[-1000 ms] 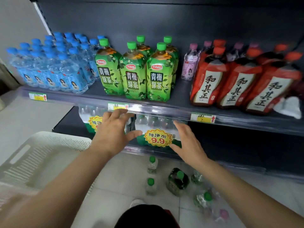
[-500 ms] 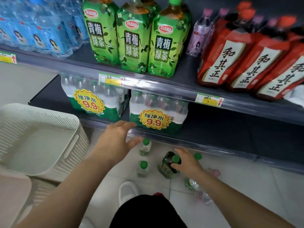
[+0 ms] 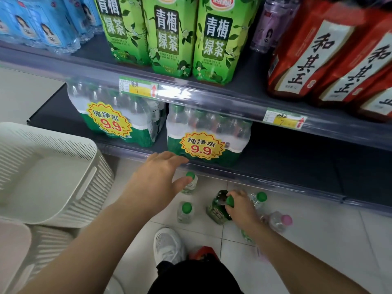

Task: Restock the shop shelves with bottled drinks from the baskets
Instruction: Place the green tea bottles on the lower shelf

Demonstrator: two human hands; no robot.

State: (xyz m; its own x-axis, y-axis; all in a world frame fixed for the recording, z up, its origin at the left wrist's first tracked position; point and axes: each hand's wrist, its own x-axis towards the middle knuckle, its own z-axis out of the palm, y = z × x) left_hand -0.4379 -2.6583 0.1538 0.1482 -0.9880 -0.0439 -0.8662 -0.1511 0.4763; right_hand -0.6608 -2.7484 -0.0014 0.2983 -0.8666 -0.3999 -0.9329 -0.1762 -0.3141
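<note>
Several bottles stand on the tiled floor below the bottom shelf. My right hand grips the neck of a large green tea bottle just under its green cap. My left hand hovers with fingers spread above a small clear water bottle with a green cap, the thumb close to the cap. Another small green-capped bottle stands in front of it. Behind my right hand are a green-capped clear bottle and a pink-capped bottle.
A white slotted basket sits at left. Two shrink-wrapped water packs stand on the bottom shelf, dark and bare to their right. The upper shelf holds blue water bottles, green tea and red bottles. My white shoe is below.
Both hands dropped from the shelf edge to the floor bottles. My right hand took hold of the green tea bottle's neck. The view moved down and closer.
</note>
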